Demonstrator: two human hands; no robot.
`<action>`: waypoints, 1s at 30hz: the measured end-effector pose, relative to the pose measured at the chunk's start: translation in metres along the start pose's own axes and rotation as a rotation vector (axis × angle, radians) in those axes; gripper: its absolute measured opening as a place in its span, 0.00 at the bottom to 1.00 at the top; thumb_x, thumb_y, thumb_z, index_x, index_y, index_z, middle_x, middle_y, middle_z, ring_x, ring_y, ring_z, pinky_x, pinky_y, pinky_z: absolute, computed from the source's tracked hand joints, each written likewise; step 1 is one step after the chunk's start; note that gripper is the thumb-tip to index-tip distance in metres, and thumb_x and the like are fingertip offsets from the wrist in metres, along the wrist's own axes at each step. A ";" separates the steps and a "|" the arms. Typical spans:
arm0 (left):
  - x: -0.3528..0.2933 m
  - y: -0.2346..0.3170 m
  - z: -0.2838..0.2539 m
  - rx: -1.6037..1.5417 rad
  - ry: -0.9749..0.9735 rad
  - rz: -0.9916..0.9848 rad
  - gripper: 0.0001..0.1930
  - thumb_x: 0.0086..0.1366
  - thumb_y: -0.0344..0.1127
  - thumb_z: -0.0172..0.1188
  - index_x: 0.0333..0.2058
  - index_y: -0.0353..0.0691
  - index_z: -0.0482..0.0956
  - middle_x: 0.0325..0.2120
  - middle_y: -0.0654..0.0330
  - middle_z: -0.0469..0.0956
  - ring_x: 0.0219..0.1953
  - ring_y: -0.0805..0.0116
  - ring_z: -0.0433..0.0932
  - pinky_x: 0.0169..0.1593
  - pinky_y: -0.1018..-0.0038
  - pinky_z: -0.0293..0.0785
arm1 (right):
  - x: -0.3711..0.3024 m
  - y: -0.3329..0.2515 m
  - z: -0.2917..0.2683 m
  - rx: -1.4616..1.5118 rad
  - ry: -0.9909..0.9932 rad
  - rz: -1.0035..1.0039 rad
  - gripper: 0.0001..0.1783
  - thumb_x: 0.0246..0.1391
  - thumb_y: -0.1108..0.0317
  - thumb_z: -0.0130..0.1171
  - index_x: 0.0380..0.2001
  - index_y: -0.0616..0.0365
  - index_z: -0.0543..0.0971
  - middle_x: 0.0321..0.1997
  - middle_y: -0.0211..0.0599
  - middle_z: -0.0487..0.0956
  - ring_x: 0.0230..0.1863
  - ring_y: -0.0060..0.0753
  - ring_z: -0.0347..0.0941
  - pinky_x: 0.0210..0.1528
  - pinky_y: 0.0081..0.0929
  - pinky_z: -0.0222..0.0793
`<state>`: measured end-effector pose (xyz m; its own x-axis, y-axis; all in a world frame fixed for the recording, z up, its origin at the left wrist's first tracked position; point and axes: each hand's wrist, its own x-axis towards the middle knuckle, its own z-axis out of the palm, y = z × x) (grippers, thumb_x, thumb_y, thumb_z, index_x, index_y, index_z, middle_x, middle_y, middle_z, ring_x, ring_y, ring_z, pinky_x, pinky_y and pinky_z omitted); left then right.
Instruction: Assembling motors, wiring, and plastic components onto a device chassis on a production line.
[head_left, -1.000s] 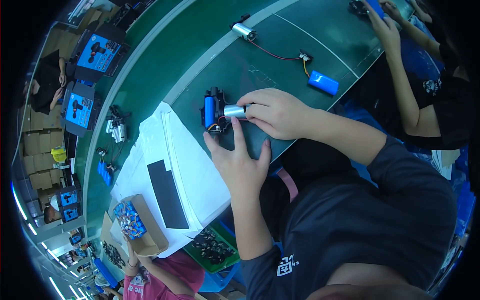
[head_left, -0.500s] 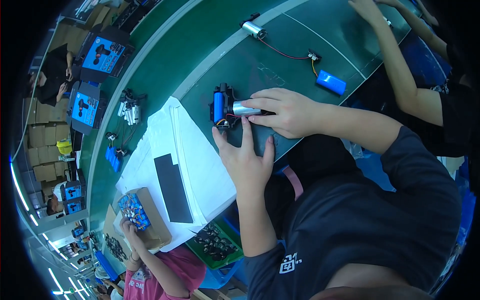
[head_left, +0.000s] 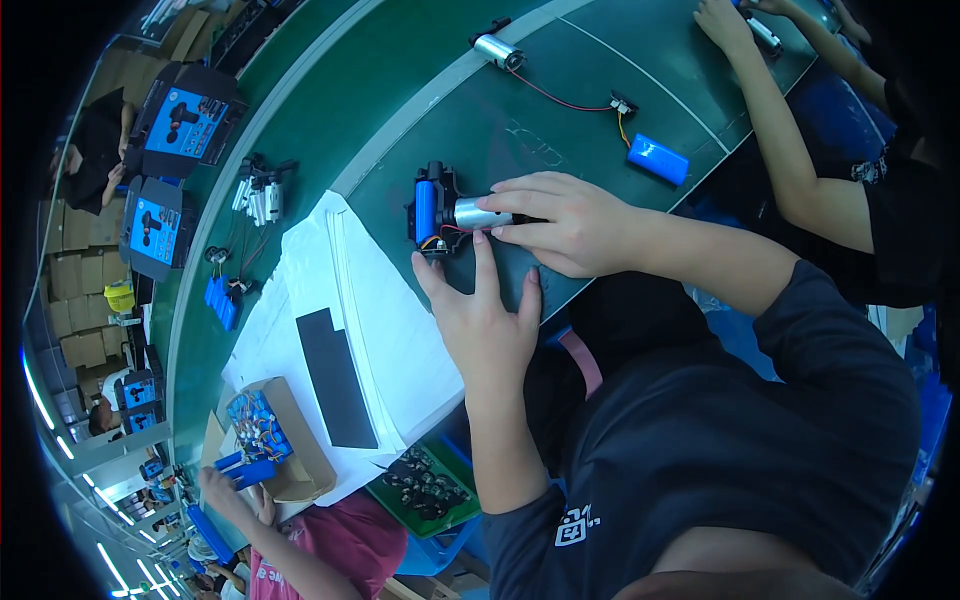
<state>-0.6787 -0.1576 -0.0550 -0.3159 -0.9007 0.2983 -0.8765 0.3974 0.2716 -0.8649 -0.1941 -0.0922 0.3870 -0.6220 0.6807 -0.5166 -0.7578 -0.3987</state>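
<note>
A black plastic housing lies on the green work table with a blue battery pack in it. A silver cylindrical motor sticks out of its right side, with thin red and yellow wires near its lower end. My right hand has its fingers closed over the motor's right part; the thumb is hidden. My left hand is open, fingers spread. Two of its fingertips touch the housing's near end and the wires beside the motor.
Another motor is wired to a small board and a blue battery pack beyond my right hand. White sheets with a black strip lie to the left. A co-worker there handles blue packs at a cardboard box.
My hands stay at the housing and motor with little movement; the view shifts slightly. The co-worker in pink has lifted blue battery packs from the box toward its left side.
</note>
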 end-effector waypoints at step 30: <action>0.016 -0.004 0.011 -0.004 0.153 0.012 0.26 0.55 0.34 0.63 0.53 0.33 0.76 0.52 0.32 0.65 0.48 0.40 0.72 0.50 0.57 0.71 | 0.005 -0.022 0.002 -0.008 -0.036 0.247 0.22 0.45 0.68 0.64 0.47 0.54 0.80 0.59 0.45 0.68 0.61 0.51 0.64 0.60 0.48 0.60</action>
<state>-0.6838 -0.1758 -0.0610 -0.2668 -0.8587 0.4375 -0.8714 0.4088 0.2711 -0.8499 -0.1805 -0.0815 0.2754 -0.7946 0.5411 -0.6044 -0.5808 -0.5453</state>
